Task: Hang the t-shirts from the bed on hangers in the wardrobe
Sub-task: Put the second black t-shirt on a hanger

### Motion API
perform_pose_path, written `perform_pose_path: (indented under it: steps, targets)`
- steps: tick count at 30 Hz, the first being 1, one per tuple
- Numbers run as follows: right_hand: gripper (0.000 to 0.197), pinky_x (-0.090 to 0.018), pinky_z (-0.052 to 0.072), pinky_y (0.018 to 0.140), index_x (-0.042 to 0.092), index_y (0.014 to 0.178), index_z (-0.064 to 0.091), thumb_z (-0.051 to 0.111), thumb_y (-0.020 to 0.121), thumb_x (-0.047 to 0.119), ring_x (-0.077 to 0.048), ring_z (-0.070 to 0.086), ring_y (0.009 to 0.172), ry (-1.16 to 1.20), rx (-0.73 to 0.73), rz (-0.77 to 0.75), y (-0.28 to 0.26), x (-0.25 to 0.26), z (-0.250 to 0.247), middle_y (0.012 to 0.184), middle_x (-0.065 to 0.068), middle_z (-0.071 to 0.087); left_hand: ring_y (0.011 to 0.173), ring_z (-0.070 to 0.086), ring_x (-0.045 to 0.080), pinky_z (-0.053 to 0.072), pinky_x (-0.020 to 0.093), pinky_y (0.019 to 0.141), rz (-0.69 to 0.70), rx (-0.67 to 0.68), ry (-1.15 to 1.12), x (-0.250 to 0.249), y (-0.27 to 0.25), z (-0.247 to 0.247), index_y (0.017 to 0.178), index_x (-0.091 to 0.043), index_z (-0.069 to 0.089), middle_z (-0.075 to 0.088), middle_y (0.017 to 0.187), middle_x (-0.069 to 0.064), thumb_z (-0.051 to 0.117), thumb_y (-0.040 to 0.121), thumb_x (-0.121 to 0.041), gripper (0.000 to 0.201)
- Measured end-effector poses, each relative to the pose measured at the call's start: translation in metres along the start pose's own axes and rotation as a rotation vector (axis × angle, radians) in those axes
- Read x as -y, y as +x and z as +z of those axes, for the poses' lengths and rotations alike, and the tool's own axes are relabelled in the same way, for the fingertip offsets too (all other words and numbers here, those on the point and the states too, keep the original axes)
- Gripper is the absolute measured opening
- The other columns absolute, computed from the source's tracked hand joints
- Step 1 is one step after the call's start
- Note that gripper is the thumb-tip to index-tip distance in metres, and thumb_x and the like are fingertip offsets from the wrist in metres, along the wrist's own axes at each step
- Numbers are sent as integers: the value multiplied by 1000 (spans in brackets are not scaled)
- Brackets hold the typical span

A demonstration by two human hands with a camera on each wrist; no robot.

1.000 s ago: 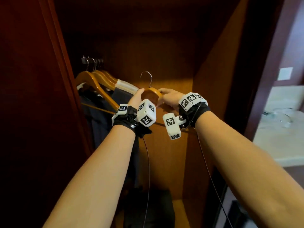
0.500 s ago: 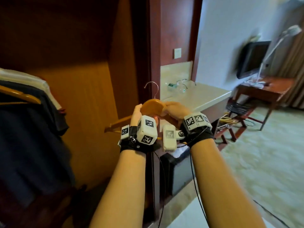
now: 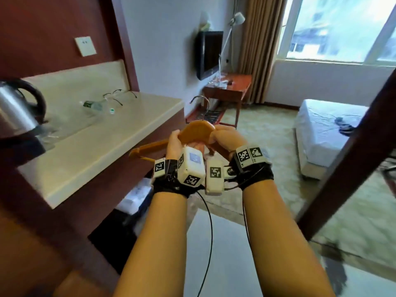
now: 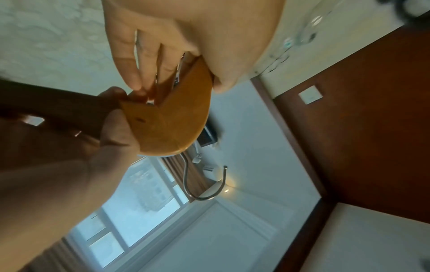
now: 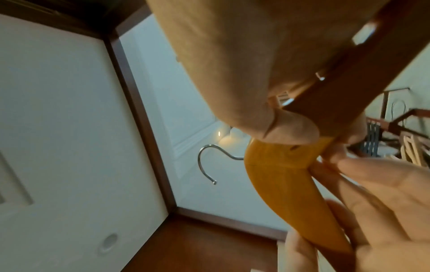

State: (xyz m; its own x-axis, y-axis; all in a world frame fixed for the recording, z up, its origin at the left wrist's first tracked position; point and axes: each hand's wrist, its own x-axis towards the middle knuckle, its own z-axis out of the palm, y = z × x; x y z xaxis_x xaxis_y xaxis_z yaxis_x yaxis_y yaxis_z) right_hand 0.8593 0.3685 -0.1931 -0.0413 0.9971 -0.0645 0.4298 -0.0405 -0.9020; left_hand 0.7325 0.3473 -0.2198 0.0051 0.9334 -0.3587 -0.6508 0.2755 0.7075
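A wooden hanger point(image 3: 197, 130) with a metal hook point(image 3: 201, 103) is held at chest height in the middle of the head view. My left hand point(image 3: 174, 136) grips its left shoulder and my right hand point(image 3: 216, 133) grips the right one. In the left wrist view my left hand point(image 4: 186, 46) pinches the hanger point(image 4: 167, 119) from above, and the hook point(image 4: 202, 184) points away. The right wrist view shows my right hand's thumb point(image 5: 291, 132) pressed on the hanger point(image 5: 279, 174). The white bed point(image 3: 321, 129) lies far right, with a small dark item point(image 3: 345, 125) on it that I cannot make out.
A pale counter point(image 3: 107, 142) at left holds a kettle point(image 3: 19, 108), a bottle point(image 3: 94, 105) and glasses point(image 3: 120, 96). A dark wooden door edge point(image 3: 353, 146) slants across the right. A wall TV point(image 3: 211, 53), a desk point(image 3: 229, 86) and carpet lie ahead.
The hanger has come away from the wardrobe rail and both hands keep hold of it. The view has swung right, from the wardrobe interior to the room and bed.
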Motion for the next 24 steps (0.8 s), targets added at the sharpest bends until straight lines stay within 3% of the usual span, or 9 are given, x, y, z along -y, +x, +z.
perform_pose_path:
  steps: [1, 4, 6, 8, 10, 13, 18, 22, 24]
  targets:
    - [24, -47, 56, 88, 0, 95, 69, 58, 74, 0, -34, 65, 91, 10, -38, 24, 12, -9, -20, 93, -19, 68, 73, 66, 27, 52, 36, 77, -29, 16, 16, 9, 17, 18, 78, -7, 66, 71, 74, 15, 50, 95, -40, 40]
    - [16, -33, 52, 75, 5, 90, 67, 56, 80, -2, -26, 61, 84, 52, -109, 110, 50, -33, -72, 86, -13, 64, 89, 60, 25, 52, 33, 82, -92, 15, 73, 26, 72, 70, 92, -16, 56, 60, 98, 13, 58, 88, -40, 25]
    - [17, -36, 51, 80, 10, 81, 68, 57, 76, -1, -23, 59, 81, 73, -174, 136, 81, -52, -104, 84, -12, 66, 94, 60, 27, 49, 41, 92, -132, 59, 110, 42, 119, 102, 104, -20, 54, 58, 107, 9, 60, 85, -41, 29]
    - [23, -35, 51, 80, 9, 86, 70, 56, 74, -3, -23, 61, 80, 135, -245, 164, 117, -75, -132, 86, -12, 69, 87, 63, 27, 52, 39, 85, -184, 127, 95, 57, 163, 134, 104, -16, 53, 60, 102, 11, 57, 88, -41, 30]
    - [27, -29, 52, 76, 6, 96, 70, 55, 76, -5, -21, 63, 79, 203, -320, 195, 157, -97, -158, 86, -11, 70, 76, 60, 22, 52, 30, 73, -257, 198, 88, 71, 214, 162, 94, -16, 52, 58, 87, 11, 55, 90, -42, 26]
    - [23, -26, 50, 72, 10, 86, 69, 56, 75, -5, -19, 63, 73, 257, -443, 238, 218, -122, -192, 76, -7, 69, 63, 57, 18, 50, 26, 66, -352, 244, 132, 83, 287, 211, 87, -14, 52, 56, 75, 6, 55, 90, -44, 30]
    - [19, -28, 51, 77, 16, 76, 69, 59, 71, 1, -16, 64, 72, 276, -613, 327, 309, -139, -256, 76, -5, 71, 63, 51, 17, 43, 27, 69, -501, 328, 209, 89, 388, 303, 78, -11, 49, 50, 72, 6, 49, 94, -44, 37]
    - [23, -30, 51, 77, 16, 80, 68, 62, 73, -6, -18, 60, 70, 337, -712, 362, 370, -160, -310, 75, -6, 65, 68, 52, 18, 44, 28, 93, -555, 384, 239, 104, 455, 367, 82, -9, 50, 51, 74, 7, 51, 94, -40, 33]
    - [22, -34, 54, 83, 14, 81, 68, 63, 73, -5, -19, 61, 71, 346, -749, 376, 400, -176, -337, 77, -9, 66, 69, 53, 20, 45, 29, 91, -558, 421, 248, 119, 490, 399, 84, -9, 51, 52, 74, 9, 51, 94, -39, 32]
